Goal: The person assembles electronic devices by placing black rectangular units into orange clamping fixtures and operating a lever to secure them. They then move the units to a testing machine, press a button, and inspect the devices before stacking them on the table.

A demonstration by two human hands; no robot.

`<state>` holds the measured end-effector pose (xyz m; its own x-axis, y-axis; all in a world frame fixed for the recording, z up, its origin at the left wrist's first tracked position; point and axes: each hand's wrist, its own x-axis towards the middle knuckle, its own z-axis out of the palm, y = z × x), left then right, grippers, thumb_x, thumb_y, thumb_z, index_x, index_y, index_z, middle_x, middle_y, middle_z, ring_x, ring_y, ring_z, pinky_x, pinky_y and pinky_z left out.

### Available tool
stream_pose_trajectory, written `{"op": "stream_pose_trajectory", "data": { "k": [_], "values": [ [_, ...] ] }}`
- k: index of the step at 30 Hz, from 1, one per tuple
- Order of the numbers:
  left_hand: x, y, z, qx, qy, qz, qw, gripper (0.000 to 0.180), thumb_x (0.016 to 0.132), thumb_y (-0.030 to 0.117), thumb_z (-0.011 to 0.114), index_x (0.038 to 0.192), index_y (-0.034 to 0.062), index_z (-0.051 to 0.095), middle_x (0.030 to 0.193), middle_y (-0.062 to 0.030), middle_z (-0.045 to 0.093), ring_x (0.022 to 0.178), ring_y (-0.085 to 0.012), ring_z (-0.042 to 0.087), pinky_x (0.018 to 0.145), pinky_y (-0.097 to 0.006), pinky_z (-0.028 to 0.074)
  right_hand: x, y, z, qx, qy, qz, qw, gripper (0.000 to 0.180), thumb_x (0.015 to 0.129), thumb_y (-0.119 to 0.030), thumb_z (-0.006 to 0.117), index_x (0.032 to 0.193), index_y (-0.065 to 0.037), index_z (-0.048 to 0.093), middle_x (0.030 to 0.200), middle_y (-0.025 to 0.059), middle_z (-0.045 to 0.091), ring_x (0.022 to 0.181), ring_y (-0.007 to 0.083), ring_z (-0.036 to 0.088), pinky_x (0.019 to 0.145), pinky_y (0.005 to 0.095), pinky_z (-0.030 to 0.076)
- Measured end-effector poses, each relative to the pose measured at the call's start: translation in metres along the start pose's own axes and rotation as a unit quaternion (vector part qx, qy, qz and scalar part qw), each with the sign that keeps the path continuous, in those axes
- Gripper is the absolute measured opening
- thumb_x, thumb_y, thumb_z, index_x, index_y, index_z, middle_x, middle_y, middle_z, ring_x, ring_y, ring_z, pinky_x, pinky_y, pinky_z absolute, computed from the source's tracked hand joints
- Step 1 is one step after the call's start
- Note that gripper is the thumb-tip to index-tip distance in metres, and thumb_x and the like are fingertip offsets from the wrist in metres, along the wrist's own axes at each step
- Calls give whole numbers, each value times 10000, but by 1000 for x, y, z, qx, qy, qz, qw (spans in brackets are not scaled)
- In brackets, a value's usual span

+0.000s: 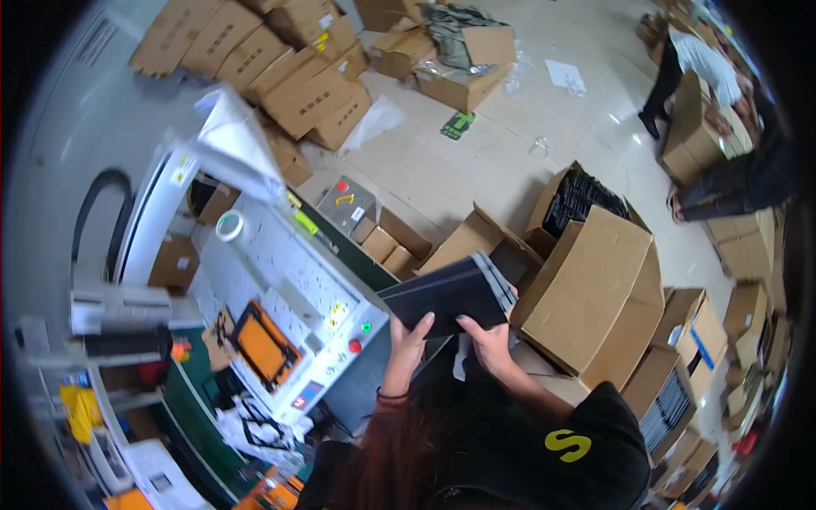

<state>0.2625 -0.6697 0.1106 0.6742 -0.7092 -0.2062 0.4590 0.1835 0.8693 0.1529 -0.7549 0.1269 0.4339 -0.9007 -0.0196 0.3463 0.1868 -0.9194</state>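
Note:
Both of my hands hold a stack of flat black sheets or thin cases point(446, 299) in front of me, and grey layered edges show along its right side. My left hand point(409, 347) grips the near left edge with the thumb on top. My right hand point(490, 343) grips the near right edge, its thumb also lying on the top face. The fingers underneath are hidden. Just beyond the stack, an open cardboard box point(472, 236) stands with its flaps up. What exactly the black pieces are, I cannot tell.
Left of me stands a white bench machine point(280, 255) with a red button point(354, 346) and an orange-and-black frame point(265, 344). A large open carton point(586, 293) is at my right. Behind it, another box holds black wrapped goods point(586, 200). Two people bend over cartons point(690, 136) far right.

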Motion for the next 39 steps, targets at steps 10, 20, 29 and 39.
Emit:
{"op": "stream_pose_trajectory", "data": {
  "k": [10, 20, 29, 39],
  "values": [
    [-165, 48, 18, -377, -66, 124, 916, 611, 936, 486, 331, 1408, 98, 311, 1428, -111, 342, 1305, -298, 354, 1078, -457, 319, -39, -140, -5, -122, -521, -374, 758, 227, 695, -28, 621, 887, -85, 515, 1048, 204, 601, 1003, 413, 602, 933, 495, 487],
    [-194, 7, 12, -374, 29, 71, 924, 677, 950, 542, 202, 1402, 54, 332, 1371, -184, 407, 1247, -304, 439, 1062, -461, 350, -51, -109, 9, -232, -649, -480, 543, 358, 712, -155, 696, 1035, -150, 543, 1200, 78, 566, 1186, 272, 510, 1047, 469, 363],
    [-189, -51, -38, -444, -39, 88, 891, 665, 952, 514, 224, 1385, 20, 323, 1311, -232, 446, 1168, -325, 505, 995, -464, 422, -76, -61, -32, -254, -666, -196, 673, 1098, 513, -524, 830, 1400, -171, 288, 1454, 204, 182, 1373, 407, 129, 1101, 575, 102],
    [-228, -77, -137, -271, 186, -133, 935, 555, 898, 472, 497, 1249, 42, 501, 1155, -104, 593, 1004, -203, 595, 867, -352, 493, -163, 77, -6, -89, -386, 418, 817, 657, 952, -237, 534, 1455, -91, 138, 1417, 104, 304, 1296, 198, 309, 1064, 320, 278]
  ]
}}
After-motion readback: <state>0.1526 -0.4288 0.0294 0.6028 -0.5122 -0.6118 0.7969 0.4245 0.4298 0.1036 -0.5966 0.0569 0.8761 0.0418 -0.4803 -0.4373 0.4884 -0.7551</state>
